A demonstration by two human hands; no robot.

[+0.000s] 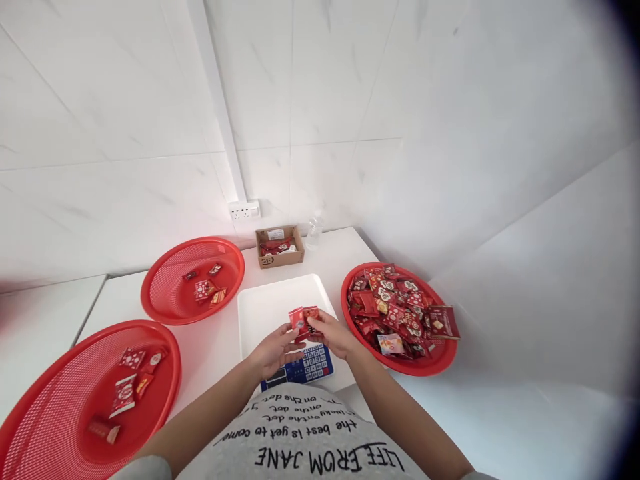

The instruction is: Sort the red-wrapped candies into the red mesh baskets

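Observation:
In front of my body, above a white weighing scale [280, 303] with a blue keypad, my two hands are close together. Small red snack packets [299, 320] are between them. My left hand [274, 349] pinches one packet with thumb and forefinger, its other fingers loosely spread. My right hand [334, 333] grips a red packet beside it, thumb on top; the edges overlap, so the exact number is unclear. To the right, a red basket [350, 320] is heaped with red snack packets.
Two red mesh baskets, one farther back [165, 283] and one nearer [45, 413], hold several packets each on the left. A small cardboard box [283, 260] with red packets and a clear plastic bottle [315, 232] stand by the tiled wall, below a socket strip [245, 210].

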